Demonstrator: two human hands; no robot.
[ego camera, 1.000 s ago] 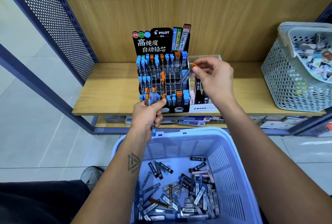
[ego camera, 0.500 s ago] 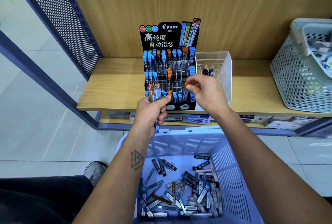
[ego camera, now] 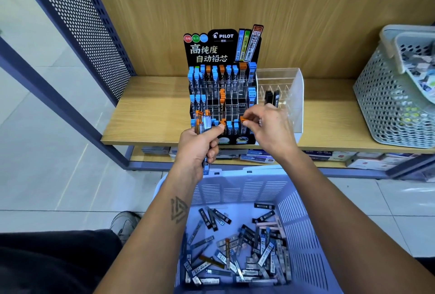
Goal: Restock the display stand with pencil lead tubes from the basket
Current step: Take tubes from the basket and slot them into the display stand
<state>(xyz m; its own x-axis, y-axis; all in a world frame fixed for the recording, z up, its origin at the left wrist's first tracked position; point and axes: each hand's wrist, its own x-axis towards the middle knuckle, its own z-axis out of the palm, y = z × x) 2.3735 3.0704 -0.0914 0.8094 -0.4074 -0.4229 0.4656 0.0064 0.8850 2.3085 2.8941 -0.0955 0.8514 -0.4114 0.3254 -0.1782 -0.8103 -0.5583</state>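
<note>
Head: orange-capped tube (ego camera: 243, 119) pinched in right grip (ego camera: 268, 126).

A clear acrylic organizer (ego camera: 288, 86) is set on the wooden shelf (ego camera: 150, 114), with two dark items stood inside. A grey perforated basket (ego camera: 386, 110) is placed at the right. Boxed stock (ego camera: 324, 155) is stacked on the lower shelf.

Left hand (ego camera: 199, 145) in a fisted grip; right hand (ego camera: 268, 128) pinching, fingers curled.
</note>
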